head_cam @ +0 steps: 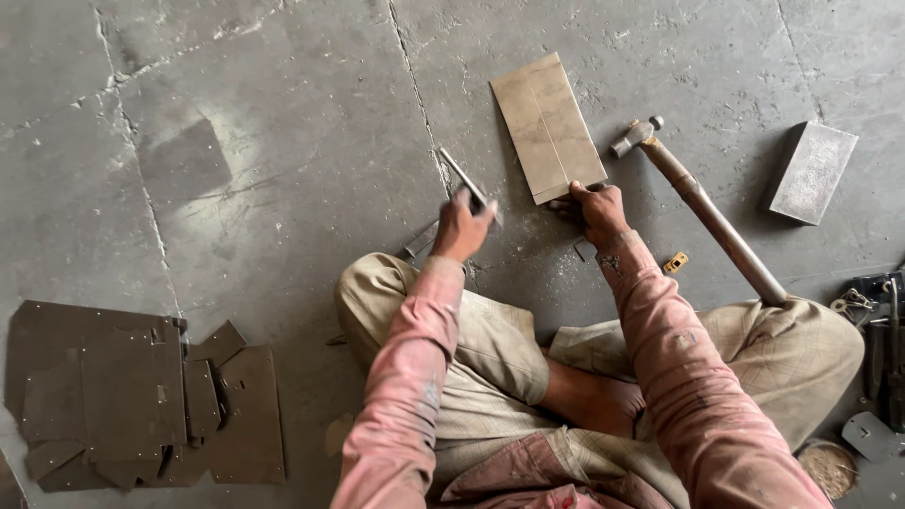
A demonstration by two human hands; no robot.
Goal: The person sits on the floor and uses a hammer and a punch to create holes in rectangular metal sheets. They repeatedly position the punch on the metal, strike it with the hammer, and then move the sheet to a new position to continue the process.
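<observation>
While the person sits cross-legged on the concrete floor [283, 170], the left hand [462, 226] is closed around a thin metal strip [464, 179], its grip wrapped tight on the lower end. That strip points up and to the left, away from the knees. Just beside it, the right hand [599, 209] rests with fingertips pressed on the near edge of a flat metal sheet [547, 127]; the hand is partly curled, pinning the sheet rather than lifting it. This sheet lies flat on the floor with its long axis running away from the person, leaning slightly left at the far end.

To the right, a hammer [702, 207] lies on the floor, head near the sheet's far right corner and handle slanting down to the right knee, closing off that side. Farther right sits a grey block [813, 172], well apart. A small yellow piece [675, 262] lies by the right forearm. Dark cut plates [141, 396] are stacked at lower left, well apart from the hands. Open floor stretches beyond the sheet and to the left.
</observation>
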